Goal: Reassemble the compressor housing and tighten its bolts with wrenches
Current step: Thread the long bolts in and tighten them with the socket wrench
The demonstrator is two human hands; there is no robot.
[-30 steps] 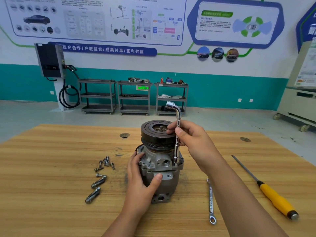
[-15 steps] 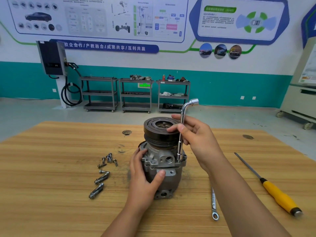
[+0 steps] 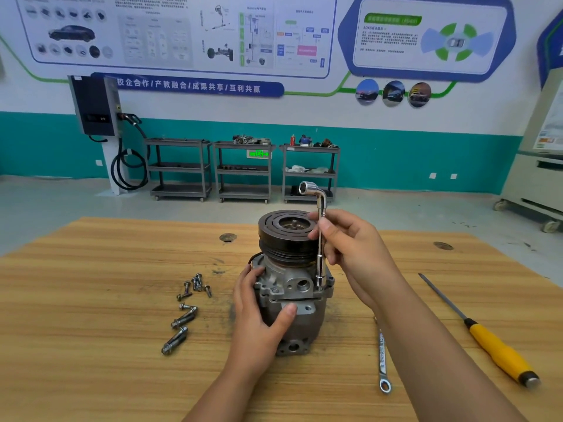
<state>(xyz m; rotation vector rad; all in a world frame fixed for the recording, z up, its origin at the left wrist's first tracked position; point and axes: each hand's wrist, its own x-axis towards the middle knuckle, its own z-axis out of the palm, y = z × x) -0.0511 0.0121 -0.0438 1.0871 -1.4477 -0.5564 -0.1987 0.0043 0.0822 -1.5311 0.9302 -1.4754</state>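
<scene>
A grey metal compressor (image 3: 300,303) with a black pulley (image 3: 286,236) on top stands upright on the wooden table (image 3: 91,300). My left hand (image 3: 259,318) grips its housing from the left, thumb across the front. My right hand (image 3: 350,245) pinches the shaft of a chrome L-shaped socket wrench (image 3: 320,239) that stands upright, its lower socket seated on the housing flange at the right. The wrench's bent top end points left.
Several loose bolts (image 3: 190,303) lie on the table left of the compressor. A flat ring spanner (image 3: 382,360) lies to the right near my right forearm. Further right lies a yellow-handled file (image 3: 487,339). Shelving carts stand against the far wall.
The wrench has been spun on the bolt: its bent top end pointed left, then right, and now points left again. My left hand stays on the housing.
</scene>
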